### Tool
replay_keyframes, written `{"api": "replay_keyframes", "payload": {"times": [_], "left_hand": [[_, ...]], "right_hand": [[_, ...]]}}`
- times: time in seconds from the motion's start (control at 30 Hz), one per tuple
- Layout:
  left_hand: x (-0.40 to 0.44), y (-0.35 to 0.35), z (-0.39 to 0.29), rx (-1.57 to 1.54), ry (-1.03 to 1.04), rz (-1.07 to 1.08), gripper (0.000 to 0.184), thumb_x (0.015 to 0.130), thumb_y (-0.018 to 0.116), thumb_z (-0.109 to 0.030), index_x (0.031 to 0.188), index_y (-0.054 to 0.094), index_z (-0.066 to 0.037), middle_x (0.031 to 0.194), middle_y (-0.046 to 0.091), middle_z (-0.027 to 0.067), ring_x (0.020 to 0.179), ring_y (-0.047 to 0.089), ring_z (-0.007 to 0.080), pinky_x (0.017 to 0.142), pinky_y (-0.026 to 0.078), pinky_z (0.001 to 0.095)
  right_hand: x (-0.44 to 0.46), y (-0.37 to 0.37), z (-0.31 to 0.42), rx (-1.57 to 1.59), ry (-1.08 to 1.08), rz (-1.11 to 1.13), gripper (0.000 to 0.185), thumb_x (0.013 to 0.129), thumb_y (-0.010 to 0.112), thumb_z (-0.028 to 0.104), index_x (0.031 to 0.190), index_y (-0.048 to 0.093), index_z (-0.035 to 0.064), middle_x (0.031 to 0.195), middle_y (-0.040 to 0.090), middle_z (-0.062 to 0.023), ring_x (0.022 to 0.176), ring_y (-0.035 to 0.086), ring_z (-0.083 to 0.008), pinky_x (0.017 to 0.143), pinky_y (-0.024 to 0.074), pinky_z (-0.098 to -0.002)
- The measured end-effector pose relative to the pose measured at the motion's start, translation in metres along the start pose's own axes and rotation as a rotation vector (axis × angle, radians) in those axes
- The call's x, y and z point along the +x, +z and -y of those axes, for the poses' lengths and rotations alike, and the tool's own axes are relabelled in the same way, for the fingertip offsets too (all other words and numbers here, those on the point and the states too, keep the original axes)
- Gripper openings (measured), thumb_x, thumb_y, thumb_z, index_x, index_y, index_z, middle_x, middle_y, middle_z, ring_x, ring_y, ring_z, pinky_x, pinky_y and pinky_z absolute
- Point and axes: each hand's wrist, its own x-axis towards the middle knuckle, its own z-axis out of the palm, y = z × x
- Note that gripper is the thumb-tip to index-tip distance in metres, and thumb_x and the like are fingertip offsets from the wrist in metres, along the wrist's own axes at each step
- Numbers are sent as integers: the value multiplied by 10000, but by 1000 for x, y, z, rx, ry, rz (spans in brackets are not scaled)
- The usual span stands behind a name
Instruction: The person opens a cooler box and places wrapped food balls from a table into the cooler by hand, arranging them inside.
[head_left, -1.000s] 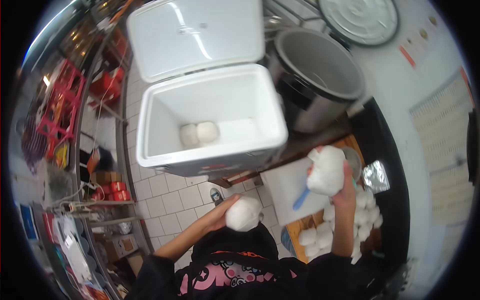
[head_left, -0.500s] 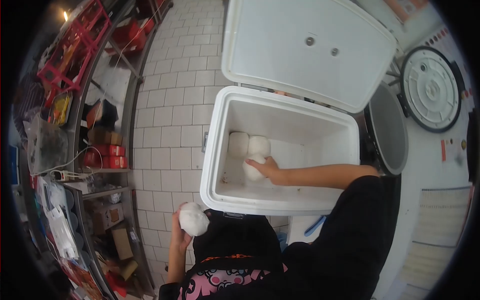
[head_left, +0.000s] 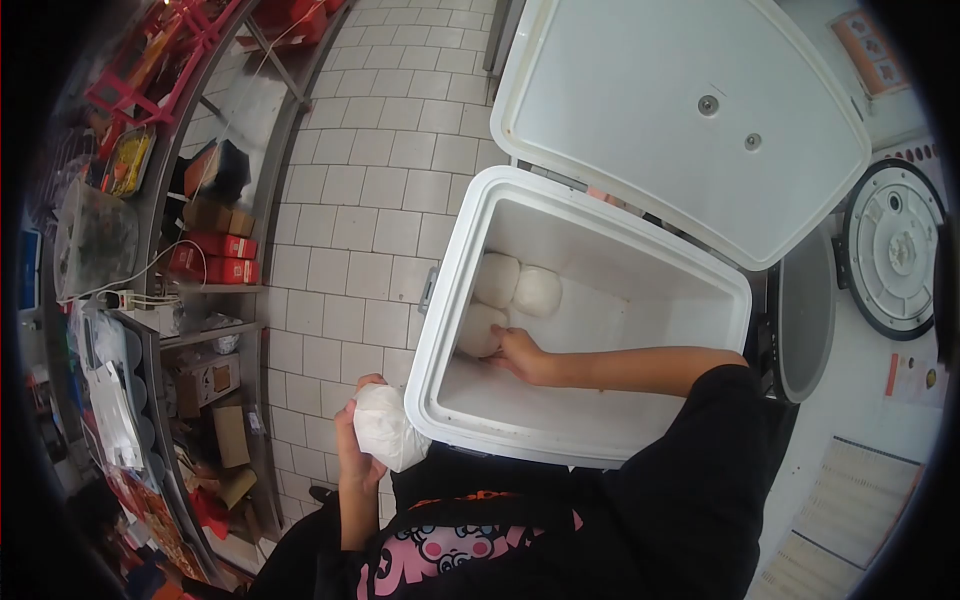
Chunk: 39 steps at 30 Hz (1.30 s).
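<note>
Inside the white cooler point(head_left: 680, 310), right hand point(head_left: 525, 357) touches a white ball point(head_left: 478, 333), grip unclear; outside, left hand point(head_left: 352, 448) clasps a wrinkled ball point(head_left: 390, 428).

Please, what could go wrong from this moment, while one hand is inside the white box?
The left hand holds a white ball outside the box; if it slips, it may drop to the tiled floor.

The open lid, if bumped, could fall onto the right arm.

The right hand touches another ball; hard pressing might deform it.
</note>
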Motion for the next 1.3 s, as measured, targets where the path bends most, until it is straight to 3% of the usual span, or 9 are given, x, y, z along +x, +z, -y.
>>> {"api": "replay_keyframes", "payload": {"times": [0.17,0.3,0.43,0.57,0.73,0.8,0.9,1.1,1.3], "left_hand": [[3,-6,-2,2,4,27,465,864,393,-432,1123,412,-46,979,553,97,902,576,193,786,489,335],[-10,15,-37,109,166,-164,532,872,350,-467,1220,414,-70,1062,533,90,951,550,207,820,464,337],[-16,92,-86,374,448,-49,605,865,312,-533,1255,355,-73,1139,489,106,1062,505,225,902,421,368],[17,167,-64,696,484,554,765,879,310,-567,1378,112,-21,1299,324,196,1217,353,278,1015,283,413],[24,166,-83,1441,461,747,594,910,444,-235,1366,155,11,1325,279,260,1223,315,380,1025,254,380],[39,141,-73,1480,715,254,539,908,443,-190,1346,210,20,1312,298,238,1215,329,395,993,305,393],[45,122,-42,1446,588,296,522,908,436,-165,1345,215,18,1293,310,227,1181,366,403,956,345,407],[48,123,-37,1434,571,233,495,922,395,-129,1355,200,11,1283,303,236,1113,435,410,905,406,407],[47,122,-36,1454,583,234,499,911,412,-102,1352,209,12,1262,311,240,1077,458,409,872,435,405]], "right_hand": [[-21,-13,24,44,-101,88,469,931,404,273,1165,358,-131,1141,483,-223,993,556,-256,889,468,-306],[-81,-4,105,-1165,-157,228,385,892,481,277,1014,515,-86,999,562,-231,803,621,-242,690,497,-315],[-218,39,172,-810,-891,267,500,851,563,369,1192,469,15,1040,579,-132,937,580,-170,780,475,-306],[-256,57,155,-350,-987,387,479,864,562,298,1231,407,32,1071,548,-137,1008,547,-206,847,452,-332],[-207,-21,130,-37,-489,336,666,826,602,378,1303,288,35,1211,440,-114,1085,488,-197,912,418,-331],[-173,-44,101,206,-128,121,677,818,598,402,1305,293,43,1242,415,-102,1107,471,-197,925,408,-342],[-117,-68,56,32,113,-108,679,825,577,419,1311,285,46,1243,420,-90,1138,443,-206,951,383,-348],[2,-56,-24,-357,65,-584,781,811,538,511,1338,212,35,1298,341,-135,1183,390,-248,881,456,-400],[-56,-36,31,-292,198,-261,796,868,414,519,1341,103,-41,1352,219,-191,1122,447,-327,875,486,-390]]}}
